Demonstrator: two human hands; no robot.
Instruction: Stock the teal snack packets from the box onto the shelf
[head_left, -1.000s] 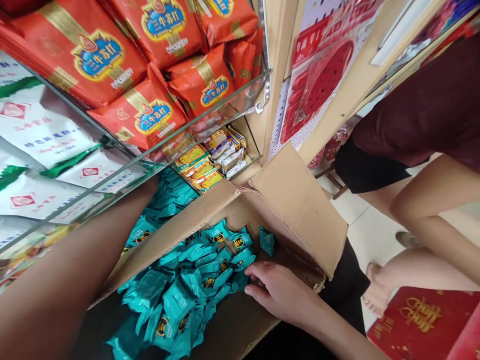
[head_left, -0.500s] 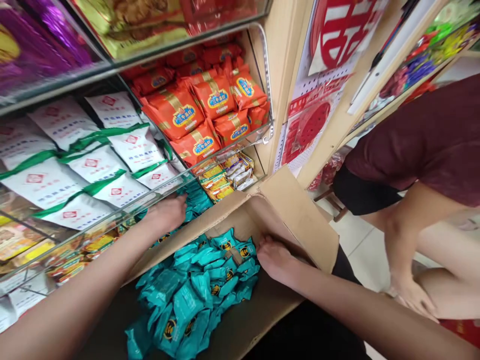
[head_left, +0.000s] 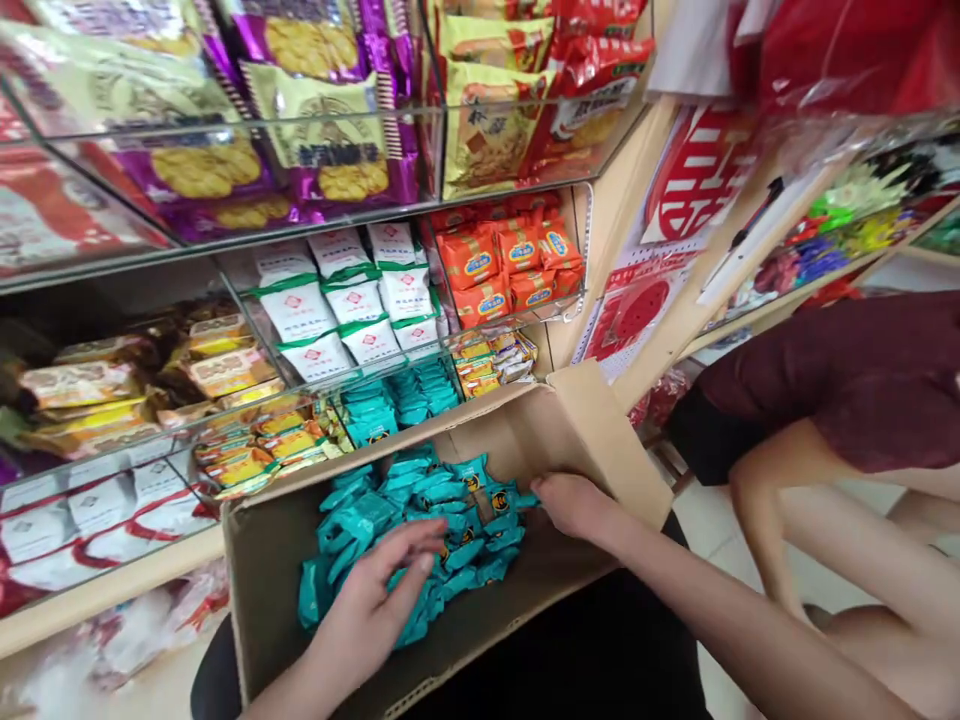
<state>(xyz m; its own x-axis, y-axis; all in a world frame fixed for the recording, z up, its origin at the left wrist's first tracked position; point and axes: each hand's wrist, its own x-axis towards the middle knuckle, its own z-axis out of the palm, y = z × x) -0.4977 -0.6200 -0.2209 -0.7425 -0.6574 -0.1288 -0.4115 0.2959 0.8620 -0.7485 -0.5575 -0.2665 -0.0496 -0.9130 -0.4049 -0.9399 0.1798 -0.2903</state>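
An open cardboard box [head_left: 637, 455] rests on my lap, holding a heap of small teal snack packets [head_left: 360, 520] with round black-and-yellow marks. Over the heap, my left hand [head_left: 386, 580] has its thumb and fingers apart and holds nothing. My right hand [head_left: 574, 505] is inside the box at its right end, fingers closed on the end of a teal snack packet [head_left: 529, 498]. Its fingertips are partly turned away from view. Just behind the box, more teal packets [head_left: 424, 390] fill a low shelf compartment.
Clear-fronted shelves hold white-and-green packets [head_left: 349, 305], orange packets [head_left: 480, 260] and yellow snack bars [head_left: 270, 440]. Purple biscuit bags [head_left: 315, 140] sit higher. At right, a person in a maroon shirt [head_left: 840, 370] is close by. Red paper decorations [head_left: 630, 310] hang on a side panel.
My left hand has come back from the low shelf compartment to above the packets in the box. My right hand now grips a packet, and the view has shifted to show more shelf.
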